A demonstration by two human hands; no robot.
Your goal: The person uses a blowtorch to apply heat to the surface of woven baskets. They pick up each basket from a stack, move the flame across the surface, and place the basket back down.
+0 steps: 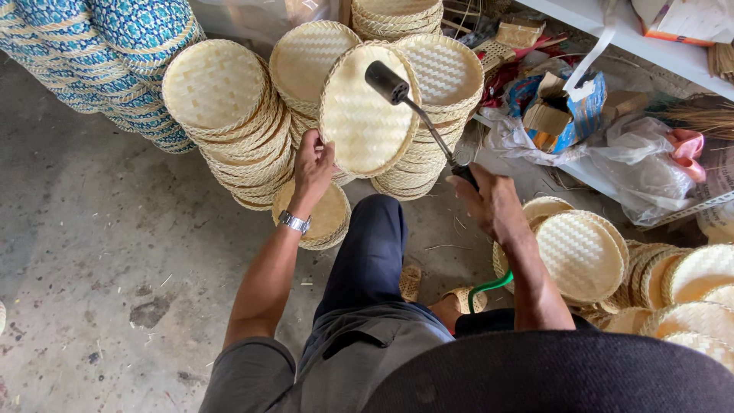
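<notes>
left hand [312,164] fingers curled on edge of woven tray [367,111], tray upright before stacked trays [229,122], right hand [493,203] fist closed around torch [417,115] handle, black nozzle just over tray face, green hose [489,287] below wrist

A woven tray [367,111] stands before the knees, with tray stacks [229,122] left and behind it. More trays [581,256] lie right, and a torch head [386,82] hangs seemingly just above the tray.

Torn blue cardboard box [564,113] lies among clutter; orange-edged box [684,19] on the shelf [612,23]
</notes>
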